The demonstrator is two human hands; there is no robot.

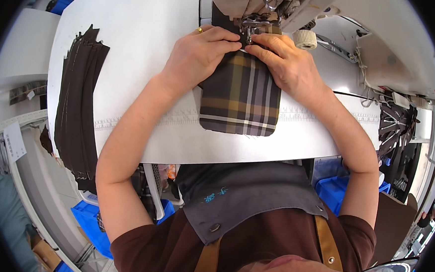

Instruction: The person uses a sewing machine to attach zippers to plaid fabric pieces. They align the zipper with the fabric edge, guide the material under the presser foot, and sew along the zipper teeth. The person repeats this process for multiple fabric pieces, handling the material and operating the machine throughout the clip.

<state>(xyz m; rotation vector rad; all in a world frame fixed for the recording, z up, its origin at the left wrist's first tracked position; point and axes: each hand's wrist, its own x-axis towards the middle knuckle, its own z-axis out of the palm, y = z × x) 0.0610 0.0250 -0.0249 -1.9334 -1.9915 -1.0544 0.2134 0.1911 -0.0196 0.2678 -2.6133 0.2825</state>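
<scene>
A plaid fabric piece [240, 95] in black, tan and white, with rounded lower corners, lies on the white sewing table, its far end at the presser foot [249, 34] of a sewing machine. My left hand [197, 55], a ring on one finger, grips its left side, fingertips drawn together close to the foot. From the right, my right hand [289, 63] holds the same piece, thumb and forefinger near the foot. Darker cloth [222, 19] shows beyond my left fingers. What lies under both hands is hidden.
A stack of dark brown fabric strips [80, 102] lies along the table's left side. The sewing machine [402, 52] fills the upper right, with a white knob [304, 39] beside my right hand. A printed ruler [174, 116] crosses the table. Blue bins [333, 193] stand below its near edge.
</scene>
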